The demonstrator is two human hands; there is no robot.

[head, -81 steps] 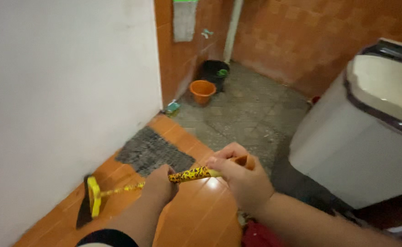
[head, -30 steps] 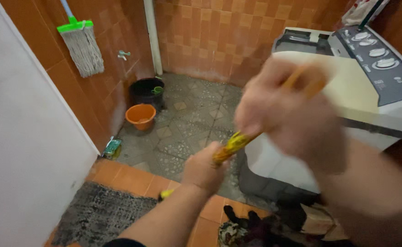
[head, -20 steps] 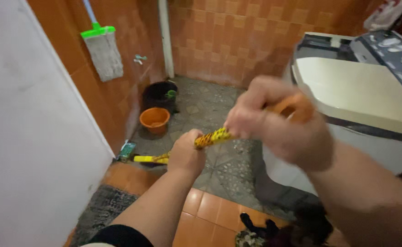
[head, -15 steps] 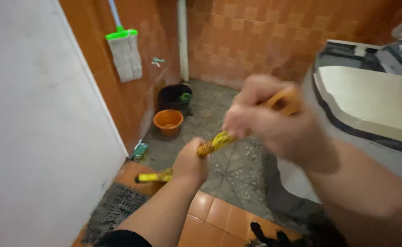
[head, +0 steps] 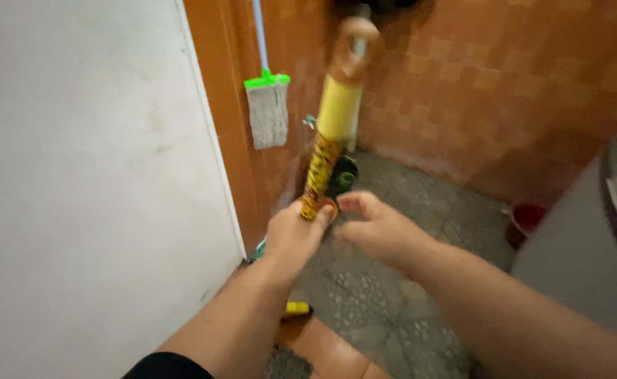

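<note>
1. Biggest stuff first: it's a small tiled washroom. A plain white wall (head: 77, 175) fills the whole left side, orange tiled walls (head: 505, 91) run across the back and right, and the floor (head: 393, 309) is grey patterned stone, with a bit of orange tile at the very bottom.
2. On the right edge there's a white washing machine (head: 589, 260), only partly in frame, with a small red tub (head: 526, 219) on the floor just beside it.
3. A mop (head: 266, 105) with a green head clip and grey strands hangs on the orange wall, well left of the hands.
4. The thing being handled is a long yellow handle (head: 333, 133) with black speckles. Its long axis runs nearly upright, tilted slightly right, top end pointing up at the ceiling and blurred. Another yellow bit shows low down by the left forearm, near the floor.
5. The left hand (head: 291, 235) is wrapped around the handle's lower part, fingers closed tight, so the stick rises straight up out of that fist.
6. The right hand (head: 372, 228) sits just beside it, fingers loosely curled and apart. I can't tell if it's touching the handle; it looks just off it.
</note>
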